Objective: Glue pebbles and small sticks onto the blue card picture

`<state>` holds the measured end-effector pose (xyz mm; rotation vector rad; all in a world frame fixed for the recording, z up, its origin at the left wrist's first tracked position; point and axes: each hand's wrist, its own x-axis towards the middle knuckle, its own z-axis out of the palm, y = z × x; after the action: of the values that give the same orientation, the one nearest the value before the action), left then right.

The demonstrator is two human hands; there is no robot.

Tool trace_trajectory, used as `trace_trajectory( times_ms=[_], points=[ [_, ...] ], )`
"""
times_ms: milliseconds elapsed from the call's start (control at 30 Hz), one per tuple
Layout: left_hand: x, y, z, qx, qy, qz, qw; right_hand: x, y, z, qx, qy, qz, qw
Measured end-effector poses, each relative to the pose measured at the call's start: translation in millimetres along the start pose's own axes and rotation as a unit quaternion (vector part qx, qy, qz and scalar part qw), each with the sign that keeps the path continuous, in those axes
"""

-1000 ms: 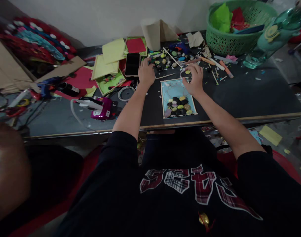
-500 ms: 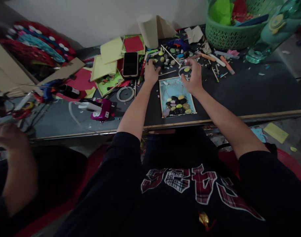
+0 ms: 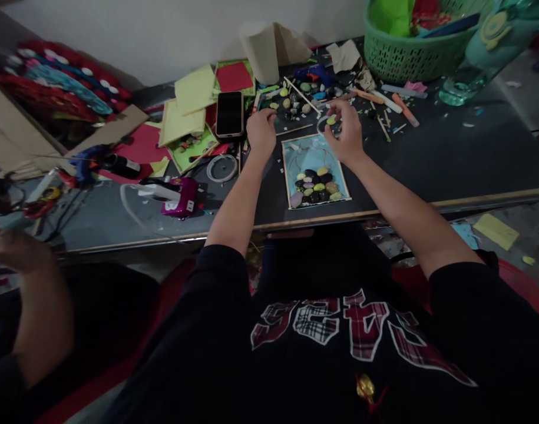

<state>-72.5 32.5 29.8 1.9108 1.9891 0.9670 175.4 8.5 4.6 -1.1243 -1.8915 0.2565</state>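
Note:
A light blue framed board (image 3: 314,156) lies flat on the dark table (image 3: 450,159), with several painted pebbles (image 3: 317,185) stuck at its near end. My right hand (image 3: 346,132) hovers over the board's far edge, fingers curled round a small clear ring with a yellow-green pebble (image 3: 331,120) in it. My left hand (image 3: 261,128) is closed just left of the board, near loose pebbles (image 3: 296,103) and thin wooden sticks; what it holds is hidden.
A black phone (image 3: 229,113) lies among yellow and red paper sheets. A green basket (image 3: 410,41) and a teal bottle (image 3: 481,50) stand at the far right. A pink device (image 3: 178,197) and a tape roll (image 3: 221,168) sit left. Another person's hand (image 3: 13,250) is at far left.
My left hand drew back from the loose pebbles and closed. My right hand lifted slightly with the ring. The other person's arm shifted at the left.

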Motion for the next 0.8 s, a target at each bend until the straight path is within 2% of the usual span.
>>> trace_trajectory(
  times_ms=[67, 133, 267, 367, 433, 633, 800],
  points=[
    [-9.1, 7.3, -3.5, -0.051, -0.035, 0.038, 0.997, 1.3, 0.2, 0.4, 0.003, 0.0, -0.008, 1.0],
    [-21.0, 16.6, -1.5, -0.11, -0.098, 0.086, 0.985, 1.9, 0.5, 0.8, 0.005, -0.003, -0.013, 1.0],
    [-46.7, 32.5, 11.8, -0.204, -0.236, 0.164, 0.936, 1.4, 0.9, 0.9, 0.009, -0.009, -0.014, 1.0],
    [-57.0, 35.9, 17.6, -0.212, -0.301, 0.187, 0.911, 0.5, 0.2, 0.3, 0.012, -0.009, -0.008, 1.0],
    [-57.8, 34.7, 17.2, -0.2, -0.309, 0.197, 0.909, 0.0, -1.4, -0.3, 0.013, -0.005, -0.007, 1.0],
    [-54.5, 31.7, 13.2, -0.152, -0.275, 0.273, 0.909, -0.6, -6.6, -2.7, 0.002, -0.008, -0.011, 1.0],
    [-55.1, 33.1, 14.7, -0.132, -0.295, 0.308, 0.895, 0.1, -3.7, -2.5, 0.003, -0.016, -0.01, 1.0]
  ],
)
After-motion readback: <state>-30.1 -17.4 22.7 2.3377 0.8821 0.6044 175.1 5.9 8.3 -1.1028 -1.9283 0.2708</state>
